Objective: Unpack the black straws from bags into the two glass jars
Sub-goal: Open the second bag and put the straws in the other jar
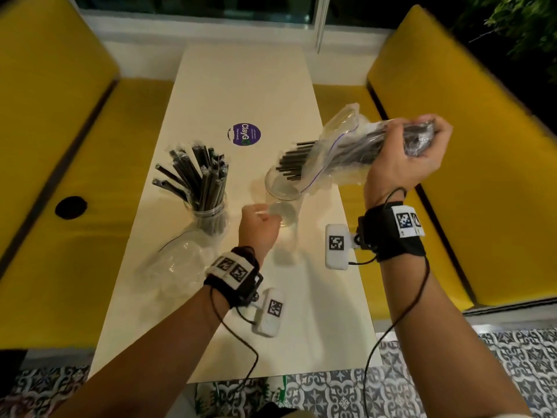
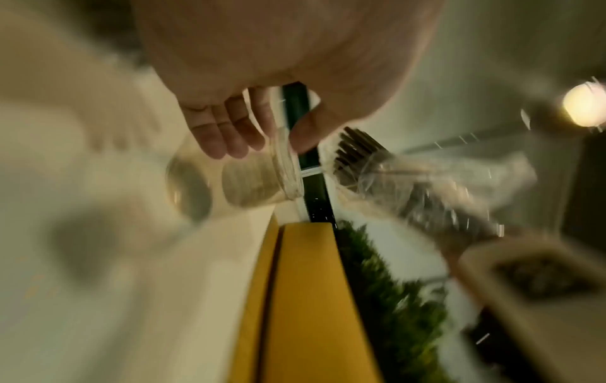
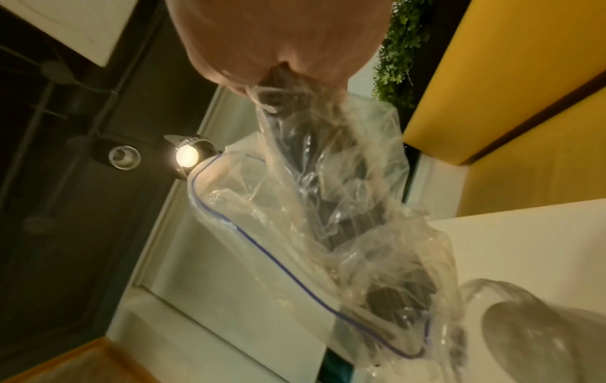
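Right hand [image 1: 407,152] clenched round the closed end of a clear bag [image 1: 337,152] of black straws [image 1: 291,164], raised and tilted — straw tips poking out at the mouth of the empty jar [image 1: 282,194]. Left hand [image 1: 259,229] grips that jar, mid-table. Left: full jar [image 1: 209,212]; emptied bag [image 1: 177,263] nearer.
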Demonstrator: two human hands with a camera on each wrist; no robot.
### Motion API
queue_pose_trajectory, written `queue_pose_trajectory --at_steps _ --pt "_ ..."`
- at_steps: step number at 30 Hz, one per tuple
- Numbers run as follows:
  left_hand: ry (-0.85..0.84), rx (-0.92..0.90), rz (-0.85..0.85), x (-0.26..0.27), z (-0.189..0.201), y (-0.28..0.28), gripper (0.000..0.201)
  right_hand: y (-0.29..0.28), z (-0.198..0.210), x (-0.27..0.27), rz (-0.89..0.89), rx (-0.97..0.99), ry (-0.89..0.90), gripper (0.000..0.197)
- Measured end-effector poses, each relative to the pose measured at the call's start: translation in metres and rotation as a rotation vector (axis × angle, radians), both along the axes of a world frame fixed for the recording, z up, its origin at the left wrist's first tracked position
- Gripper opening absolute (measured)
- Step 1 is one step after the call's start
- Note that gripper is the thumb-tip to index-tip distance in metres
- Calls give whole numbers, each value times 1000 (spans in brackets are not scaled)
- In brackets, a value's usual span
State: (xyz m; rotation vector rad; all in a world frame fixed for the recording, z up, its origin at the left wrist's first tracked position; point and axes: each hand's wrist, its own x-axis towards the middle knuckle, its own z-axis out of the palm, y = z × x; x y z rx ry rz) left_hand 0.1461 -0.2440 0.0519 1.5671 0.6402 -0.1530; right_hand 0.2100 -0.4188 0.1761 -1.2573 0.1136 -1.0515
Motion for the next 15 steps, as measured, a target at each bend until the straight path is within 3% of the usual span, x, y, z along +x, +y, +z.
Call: queue_pose_trajectory --at_steps 3,6,8,15 --pt "-51 404 -135 27 -9 -2 99 9 -19 14 4 -17 96 22" --pt "-76 467 -193 48 -14 -3 136 14 -34 19 39 -49 161 24" --pt "-102 482 -231 58 -22 -2 140 16 -41 21 43 -94 169 27" --pt "-267 511 -252 66 -42 6 108 27 -50 28 132 -290 185 13"
